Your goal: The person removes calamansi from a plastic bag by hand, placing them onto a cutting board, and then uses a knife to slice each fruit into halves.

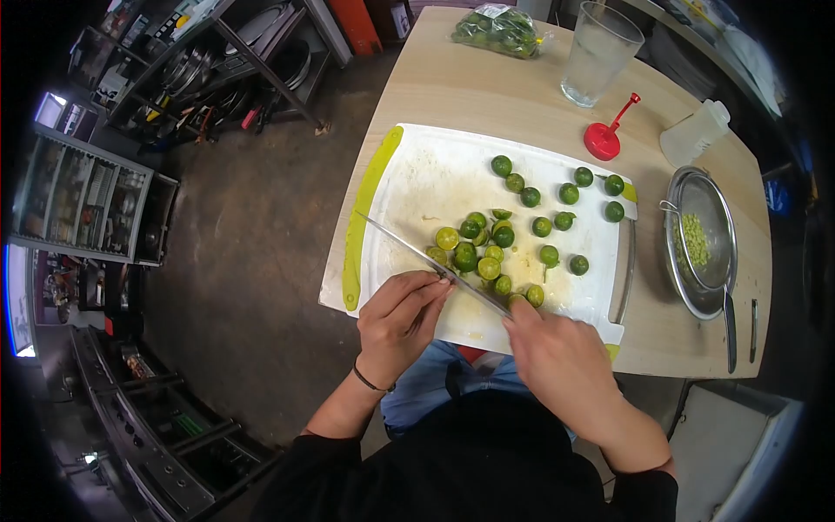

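My right hand (561, 352) is wrapped round the handle of a knife (396, 240), whose long thin blade points up and left over the white cutting board (417, 165). At the blade's near side my left hand (400, 315) is closed in a pinch, fingertips by the steel; what they hold is mostly hidden. Just beyond the blade lies a cluster of small green limes, among them a whole lime (465, 257) and cut halves showing yellow-green flesh, such as this lime half (489, 268). Several whole limes, one of them a lime (531, 197), are scattered over the board's right side.
Right of the board, a strainer (729, 261) with pale green seeds (693, 241) rests over a metal bowl (681, 283). Behind stand a glass (598, 56), a red funnel-like lid (603, 139), a plastic bottle (696, 133) and a bag of limes (497, 31). Shelving (252, 65) stands left.
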Demonstrator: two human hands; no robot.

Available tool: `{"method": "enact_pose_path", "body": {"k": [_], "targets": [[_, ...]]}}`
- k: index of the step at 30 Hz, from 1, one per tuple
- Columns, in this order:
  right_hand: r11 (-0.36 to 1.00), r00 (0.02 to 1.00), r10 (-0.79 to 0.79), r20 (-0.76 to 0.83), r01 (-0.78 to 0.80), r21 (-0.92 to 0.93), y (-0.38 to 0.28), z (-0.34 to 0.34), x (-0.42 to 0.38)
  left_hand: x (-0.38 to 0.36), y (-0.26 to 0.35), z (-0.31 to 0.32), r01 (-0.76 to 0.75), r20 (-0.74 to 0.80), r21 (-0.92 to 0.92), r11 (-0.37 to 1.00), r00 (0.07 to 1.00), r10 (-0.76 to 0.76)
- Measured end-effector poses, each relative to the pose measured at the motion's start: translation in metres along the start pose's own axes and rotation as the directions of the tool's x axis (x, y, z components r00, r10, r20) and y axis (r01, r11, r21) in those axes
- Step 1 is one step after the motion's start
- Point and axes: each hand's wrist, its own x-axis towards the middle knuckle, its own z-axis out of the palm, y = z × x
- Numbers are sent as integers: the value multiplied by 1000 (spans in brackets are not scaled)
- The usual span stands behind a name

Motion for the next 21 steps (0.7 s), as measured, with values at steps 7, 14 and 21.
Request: {"method": "enact_pose_path", "body": {"k": [7,14,21], "targets": [[1000,1000,-5,22,6,-30,-8,-4,18,-2,1,5,60,-12,-1,998,998,-60],[1000,999,19,26,-19,12,1,-8,-3,-2,-1,2,63,15,-6,998,998,-63],[998,998,-55,25,54,25,-11,8,38,-5,0,4,90,-4,-31,995,996,-90]]}}
